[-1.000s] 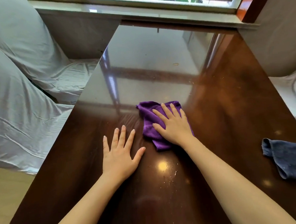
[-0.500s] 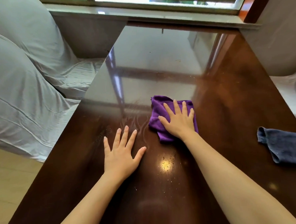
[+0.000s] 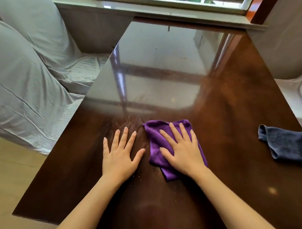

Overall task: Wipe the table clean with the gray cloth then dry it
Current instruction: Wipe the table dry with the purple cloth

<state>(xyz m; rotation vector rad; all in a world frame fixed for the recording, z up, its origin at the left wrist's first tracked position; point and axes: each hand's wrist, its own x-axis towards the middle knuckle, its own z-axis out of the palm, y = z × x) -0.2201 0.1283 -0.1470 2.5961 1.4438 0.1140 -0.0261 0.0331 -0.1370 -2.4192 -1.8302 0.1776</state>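
A glossy dark brown table (image 3: 234, 110) fills the view. My right hand (image 3: 182, 151) lies flat with its fingers spread on a crumpled purple cloth (image 3: 155, 142) and presses it onto the tabletop near the middle. Just left of the cloth, my left hand (image 3: 120, 156) rests palm down on the bare wood, holding nothing. A gray cloth (image 3: 288, 147) lies bunched at the table's right edge, well away from both hands. Wet streaks and small specks (image 3: 109, 127) show on the surface just beyond my left hand.
Chairs draped in pale covers stand along the left side (image 3: 22, 86) and at the right (image 3: 294, 98). A window sill (image 3: 158, 10) runs along the table's far end. Light wooden floor shows at the lower left.
My right hand has drawn the purple cloth back toward me, level with my left hand. The left hand has stayed in place. The view has shifted slightly.
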